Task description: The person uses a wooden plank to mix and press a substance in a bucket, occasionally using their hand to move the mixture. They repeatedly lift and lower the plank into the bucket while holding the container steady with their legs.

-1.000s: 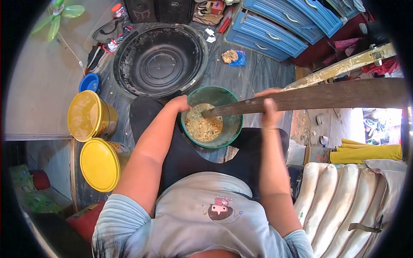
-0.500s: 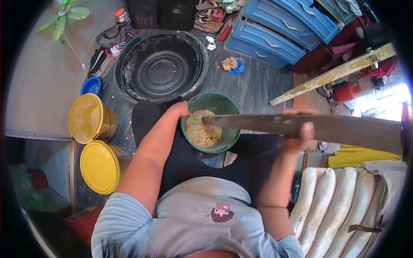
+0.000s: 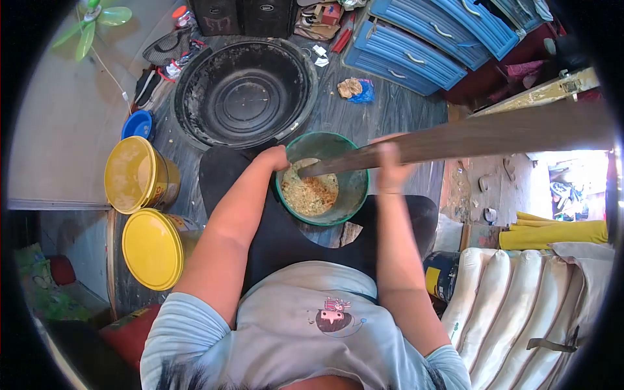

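Between my legs stands a green bucket (image 3: 353, 188) holding a pale, crumbly mixture (image 3: 305, 200) with brownish patches. My left hand (image 3: 276, 158) is closed on the bucket's left rim. A long, dark wooden plank (image 3: 494, 135) slants in from the right, its narrow end in the mixture. Around the plank's lower part my right hand (image 3: 392, 166) is closed, slightly blurred by motion, just beyond the bucket's right rim. What the mixture is made of cannot be told.
A large black basin (image 3: 244, 97) lies beyond the bucket. Two yellow-lidded pails (image 3: 151, 250) and a small blue basin (image 3: 138, 125) are at left. Blue drawers (image 3: 416, 55) stand at upper right, near a crumpled blue packet (image 3: 361, 91). White padded cushioning (image 3: 487, 305) is at lower right.
My right hand has moved left and farther from my body, close to the bucket. The plank has swung, its far end now higher in view. My left hand stays on the rim.
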The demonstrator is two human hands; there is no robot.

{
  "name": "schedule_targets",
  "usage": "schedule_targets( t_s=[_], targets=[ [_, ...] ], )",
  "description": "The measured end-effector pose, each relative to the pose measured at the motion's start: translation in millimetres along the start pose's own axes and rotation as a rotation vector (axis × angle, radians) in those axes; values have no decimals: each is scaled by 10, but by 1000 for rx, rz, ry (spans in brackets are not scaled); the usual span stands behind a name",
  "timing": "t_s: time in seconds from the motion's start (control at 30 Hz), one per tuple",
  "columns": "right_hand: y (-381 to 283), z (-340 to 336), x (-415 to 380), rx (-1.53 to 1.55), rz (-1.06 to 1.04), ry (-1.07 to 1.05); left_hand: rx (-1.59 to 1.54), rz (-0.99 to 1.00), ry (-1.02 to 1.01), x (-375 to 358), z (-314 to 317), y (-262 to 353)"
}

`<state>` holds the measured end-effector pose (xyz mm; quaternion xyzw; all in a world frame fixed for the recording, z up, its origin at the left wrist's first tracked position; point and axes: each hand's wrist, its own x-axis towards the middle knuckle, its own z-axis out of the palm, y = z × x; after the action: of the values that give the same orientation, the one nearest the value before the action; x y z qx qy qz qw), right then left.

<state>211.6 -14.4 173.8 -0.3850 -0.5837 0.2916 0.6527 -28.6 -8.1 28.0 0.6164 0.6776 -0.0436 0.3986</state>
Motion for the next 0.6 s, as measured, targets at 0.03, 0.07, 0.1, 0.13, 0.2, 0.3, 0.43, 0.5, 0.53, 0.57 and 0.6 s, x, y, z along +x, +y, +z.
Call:
schedule_targets(
  t_s=[0.03, 0.07, 0.1, 0.13, 0.2, 0.3, 0.43, 0.5, 0.53, 0.57, 0.6],
  targets=[
    [584, 33, -258, -168, -75, 96, -1, 19, -18, -10, 3, -9],
    [482, 106, -283, 46, 30, 106, -5, 35, -24, 9, -40, -10],
    [412, 24, -271, 35, 144, -127, 2, 35, -21, 33, -46, -32],
    [368, 8, -339, 33, 154, -116, 14, 25, 11, 42, 18, -56],
    [269, 44, -304, 137, 94, -108, 11, 23, 59, 66, -12, -22],
    [-365, 119, -35, 277, -67, -10, 5, 36, -21, 52, -31, -16],
    [-714, 38, 28, 254, -116, 56, 44, 36, 4, 174, 47, -70],
    [-1020, -20, 138, 86, -138, 79, 28, 20, -6, 205, 75, -98],
    [-1218, -39, 252, 41, -163, 115, 23, 9, -20, 121, 21, -44],
    [-1432, -84, 385, -7, -186, 157, -27, -2, -66, -51, -113, 59],
    [-1621, -203, 545, 43, -194, 126, -21, -2, -74, -38, -94, 44]
  ],
)
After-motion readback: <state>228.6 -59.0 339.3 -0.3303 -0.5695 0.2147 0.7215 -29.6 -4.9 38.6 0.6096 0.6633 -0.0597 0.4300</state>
